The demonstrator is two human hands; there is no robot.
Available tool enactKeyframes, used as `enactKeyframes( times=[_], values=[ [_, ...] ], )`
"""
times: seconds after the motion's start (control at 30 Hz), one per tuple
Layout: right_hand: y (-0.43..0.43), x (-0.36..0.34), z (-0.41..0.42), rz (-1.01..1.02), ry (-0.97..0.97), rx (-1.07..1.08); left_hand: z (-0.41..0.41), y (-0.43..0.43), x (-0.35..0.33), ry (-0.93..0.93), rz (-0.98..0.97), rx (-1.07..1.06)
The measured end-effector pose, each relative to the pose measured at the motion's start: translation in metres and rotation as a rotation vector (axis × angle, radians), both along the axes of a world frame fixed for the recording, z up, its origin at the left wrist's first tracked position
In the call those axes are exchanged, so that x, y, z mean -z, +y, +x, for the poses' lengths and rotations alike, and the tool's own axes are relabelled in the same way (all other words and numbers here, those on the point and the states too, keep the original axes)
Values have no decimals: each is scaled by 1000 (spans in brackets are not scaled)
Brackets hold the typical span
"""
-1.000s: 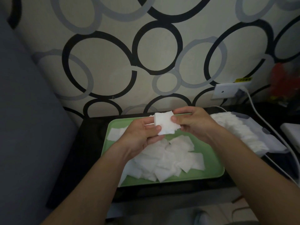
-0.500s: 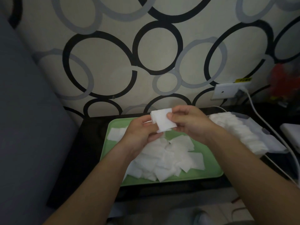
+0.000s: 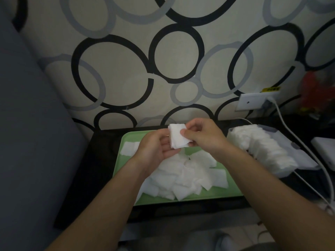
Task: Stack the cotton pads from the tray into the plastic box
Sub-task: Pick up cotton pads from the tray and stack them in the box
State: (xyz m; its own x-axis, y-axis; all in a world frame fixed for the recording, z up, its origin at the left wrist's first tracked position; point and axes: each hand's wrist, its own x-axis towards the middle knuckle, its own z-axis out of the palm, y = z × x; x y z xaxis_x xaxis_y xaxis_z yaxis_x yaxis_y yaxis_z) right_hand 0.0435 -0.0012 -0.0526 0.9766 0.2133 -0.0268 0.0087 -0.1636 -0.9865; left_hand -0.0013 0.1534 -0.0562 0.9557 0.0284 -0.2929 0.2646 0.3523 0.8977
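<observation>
A small stack of white square cotton pads (image 3: pixel 177 136) is held above the green tray (image 3: pixel 233 193). My left hand (image 3: pixel 154 149) grips the stack from the left and below, and my right hand (image 3: pixel 201 135) pinches its right edge with thumb and fingers. Several loose cotton pads (image 3: pixel 186 178) lie heaped in the tray, with one single pad (image 3: pixel 129 148) apart at its left. To the right lies the clear plastic box (image 3: pixel 299 156), holding a long row of stacked pads (image 3: pixel 261 147).
The tray and box sit on a dark table (image 3: pixel 101 160) against a wall with ring-patterned paper. A wall socket (image 3: pixel 253 102) with a white cable (image 3: pixel 304 147) runs past the box. A grey cushion (image 3: pixel 27 133) stands left, a white object (image 3: pixel 326 151) at far right.
Both hands have lifted the pad stack slightly and shifted it a little left; the right thumb has slid further onto the stack's face.
</observation>
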Motion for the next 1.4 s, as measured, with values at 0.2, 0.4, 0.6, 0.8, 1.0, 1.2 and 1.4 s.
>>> enactKeyframes(
  times=[0.2, 0.4, 0.6, 0.8, 1.0, 1.2, 1.4],
  values=[
    [-8, 4, 0, -163, -87, 73, -4, -11, 5, -126, 233, -62],
    [-49, 29, 5, -689, -82, 14, 1, -18, 10, -163, 342, -136],
    [-57, 28, -1, -817, -3, -71, 6, -22, 14, -151, 374, -137],
    [-59, 27, -1, -665, 100, -138, 10, -26, 18, -144, 412, -121],
    [-72, 23, 7, -577, 83, -159, 12, -26, 19, -144, 425, -118],
    [-76, 2, 4, -184, 45, -37, 16, -27, 25, -91, 448, -90],
    [-72, -11, -5, 34, 24, -154, 13, -34, 24, -77, 457, 15]
  ],
)
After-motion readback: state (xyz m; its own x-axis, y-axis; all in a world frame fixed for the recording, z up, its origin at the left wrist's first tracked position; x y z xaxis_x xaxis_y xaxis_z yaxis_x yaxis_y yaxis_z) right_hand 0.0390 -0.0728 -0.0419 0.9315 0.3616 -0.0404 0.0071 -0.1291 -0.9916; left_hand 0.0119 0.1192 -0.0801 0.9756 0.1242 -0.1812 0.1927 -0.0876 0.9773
